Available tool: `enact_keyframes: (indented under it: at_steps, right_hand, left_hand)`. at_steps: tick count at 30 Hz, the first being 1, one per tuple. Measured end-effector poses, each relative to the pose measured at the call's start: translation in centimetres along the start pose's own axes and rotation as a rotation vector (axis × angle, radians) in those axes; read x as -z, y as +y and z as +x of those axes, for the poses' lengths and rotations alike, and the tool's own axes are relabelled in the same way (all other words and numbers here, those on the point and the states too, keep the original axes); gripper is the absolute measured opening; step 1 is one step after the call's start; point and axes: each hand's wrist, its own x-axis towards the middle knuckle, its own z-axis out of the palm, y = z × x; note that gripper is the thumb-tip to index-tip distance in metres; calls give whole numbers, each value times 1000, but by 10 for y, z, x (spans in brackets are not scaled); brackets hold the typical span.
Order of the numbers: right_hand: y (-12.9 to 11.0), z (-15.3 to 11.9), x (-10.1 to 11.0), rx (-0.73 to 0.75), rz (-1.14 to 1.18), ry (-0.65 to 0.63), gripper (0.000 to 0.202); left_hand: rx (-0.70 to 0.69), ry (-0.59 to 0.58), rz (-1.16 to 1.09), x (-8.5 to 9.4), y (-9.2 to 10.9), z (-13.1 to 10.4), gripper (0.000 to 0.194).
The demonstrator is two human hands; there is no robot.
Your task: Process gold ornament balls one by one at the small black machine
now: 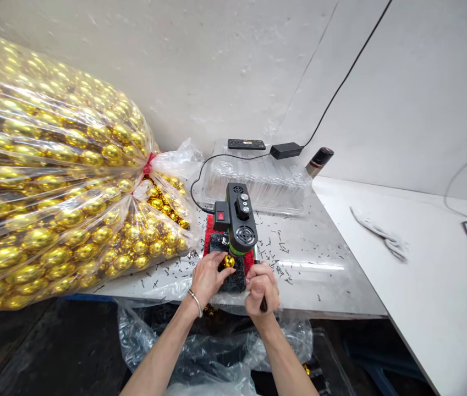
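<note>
My left hand (207,276) pinches a shiny gold ball (229,261) between thumb and fingers. The ball is just in front of the rounded head of a small black machine (239,212), over its dark base. On the right, my right hand (261,289) is wrapped round a slim tool with a black handle (263,305). The handle's end sticks out below the fist, and a thin part rises above it beside the machine. The tool's working end is too small to make out. Red matting (250,261) lies under the machine.
Large clear bags of gold balls (51,192) bulge over the left side. Behind the machine is a clear plastic tray (253,181) with a remote control (246,144) and a power adapter (286,150). A flask (319,161), a glove (382,234) and dark scraps lie about. Plastic sheeting (200,352) hangs below the edge.
</note>
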Motion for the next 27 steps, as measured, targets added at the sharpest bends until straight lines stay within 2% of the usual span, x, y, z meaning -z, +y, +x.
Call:
enact_keyframes:
  at_steps: [3,5,7,8,11,12,13,15,18,20,22,25,27]
  right_hand:
    - [-19,30,9,-112,30,-18,28]
    - [-29,45,14,-177,28,-57,27]
    - [-34,53,15,-177,33,-75,26]
    - [-35,53,15,-165,33,-73,25]
    - [-34,47,12,-142,19,-43,25]
    - [-33,44,11,-139,15,-34,25]
    - [-33,42,10,-137,12,-30,25]
    - [-32,40,10,-131,6,-38,25]
    - [-32,40,10,-123,-1,-55,24]
    - [-33,41,10,-128,0,-48,25]
    - [-34,41,10,-138,2,-34,27]
    - [-34,40,8,-140,1,-24,28]
    - [-34,39,8,-136,-3,-25,28]
  left_hand:
    - [29,32,-80,8,8,-5,26]
    - [57,61,-140,19,12,-18,28]
    - [101,14,-197,27,10,-39,30]
    - [141,-57,-228,29,5,-51,30]
    - [405,-329,-409,21,-21,-88,32]
    - [531,-358,-495,14,-32,-99,36]
    - [659,-341,-581,7,-42,-109,39]
    - [900,-238,-743,-4,-58,-125,38]
    - [1090,-175,-1012,-8,-66,-140,29]
    - [1079,-189,-1176,0,-60,-142,33]
    - [997,-197,-1261,13,-46,-136,45]
    - [804,-189,-1245,31,-19,-113,44]
    - [687,-150,-1197,36,-5,-91,40]
